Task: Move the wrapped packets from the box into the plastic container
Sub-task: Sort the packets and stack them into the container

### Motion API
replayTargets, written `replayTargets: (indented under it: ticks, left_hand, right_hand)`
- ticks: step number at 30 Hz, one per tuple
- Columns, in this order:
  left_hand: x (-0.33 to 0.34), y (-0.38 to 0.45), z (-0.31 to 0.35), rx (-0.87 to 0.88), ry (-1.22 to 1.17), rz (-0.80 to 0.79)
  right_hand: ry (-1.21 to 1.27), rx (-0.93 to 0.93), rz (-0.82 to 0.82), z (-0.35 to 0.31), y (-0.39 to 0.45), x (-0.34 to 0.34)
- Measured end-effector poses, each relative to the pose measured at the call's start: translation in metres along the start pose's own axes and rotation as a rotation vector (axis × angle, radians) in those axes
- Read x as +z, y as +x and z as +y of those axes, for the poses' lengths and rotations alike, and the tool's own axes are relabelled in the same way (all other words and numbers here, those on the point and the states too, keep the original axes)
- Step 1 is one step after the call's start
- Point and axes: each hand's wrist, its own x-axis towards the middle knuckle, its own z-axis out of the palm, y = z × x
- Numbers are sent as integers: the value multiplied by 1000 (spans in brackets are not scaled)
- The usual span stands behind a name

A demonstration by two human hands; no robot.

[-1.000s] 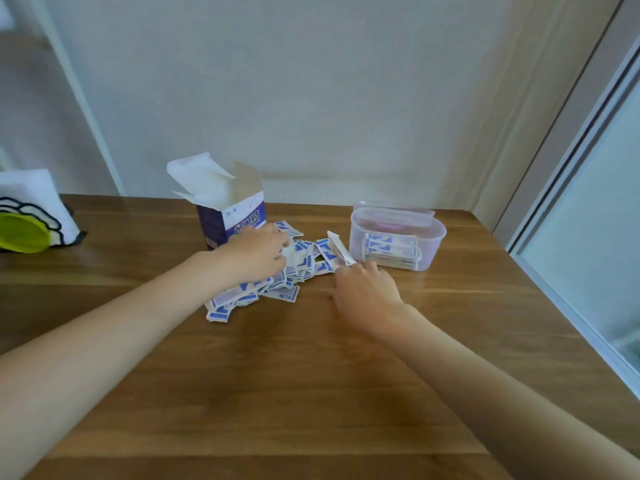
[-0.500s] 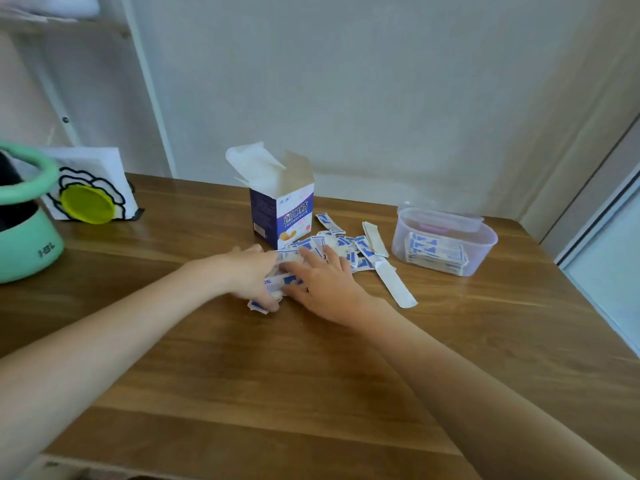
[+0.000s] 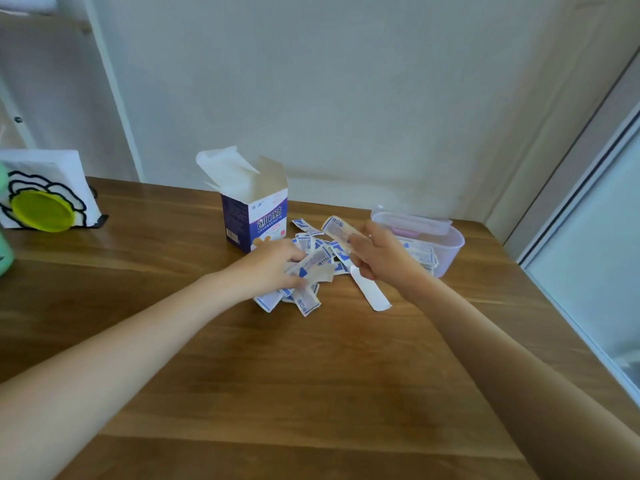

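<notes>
Many packets (image 3: 313, 258) seen heaped on table (image 3: 311, 375) between box (image 3: 255, 221) and plastic container (image 3: 446, 249), few already inside container. One packet (image 3: 337, 230) pinched in right hand (image 3: 379, 256), raised, long axis slanted up-left; container just right of it, nearer this hand. Several packets gripped by left hand (image 3: 273, 268) over heap.

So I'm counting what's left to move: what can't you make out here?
- Box inside: head view sees only its outside and raised flaps.
- Packets under the left hand: covered.
- Container contents: partly behind the right hand.
- Green object: cut by the left edge.
</notes>
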Motion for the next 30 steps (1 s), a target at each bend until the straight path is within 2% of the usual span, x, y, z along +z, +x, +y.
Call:
replayTargets:
  ticks: [2, 4, 6, 9, 12, 14, 17, 19, 20, 22, 24, 30]
  left_hand:
    - [1, 7, 5, -12, -56, 45]
    - [1, 13, 8, -27, -94, 71]
    - [0, 17, 8, -53, -108, 90]
    - [-3, 21, 7, -96, -157, 120]
    - [-8, 19, 11, -119, -182, 130]
    - [-12, 17, 17, -127, -148, 131]
    - [-13, 17, 21, -123, -109, 86]
    - [-10, 19, 25, -115, -79, 22]
    - [-9, 19, 28, -104, -75, -4]
    - [-8, 18, 31, -60, -104, -52]
    - [-10, 15, 32, -17, -177, -73]
    - [-8, 11, 24, -11, -417, 1]
  right_hand:
    - [32, 62, -17, 1, -1, -5]
    - [-63, 42, -1, 3, -3, -9]
    - [-100, -16, 89, 3, -5, -14]
    - [-27, -37, 219, 0, -4, -22]
    - [-85, -155, 267, -5, -1, -29]
    - [-215, -275, 227, -11, -2, -30]
    - [-644, -528, 129, -19, -6, -22]
    - [-836, -705, 107, -19, -6, -13]
    - [-924, -731, 63, -20, -6, -8]
    - [-1066, -633, -79, -16, -3, -1]
    - [-1024, -493, -148, -12, -1, -2]
    - [-635, -324, 17, 2, -3, -14]
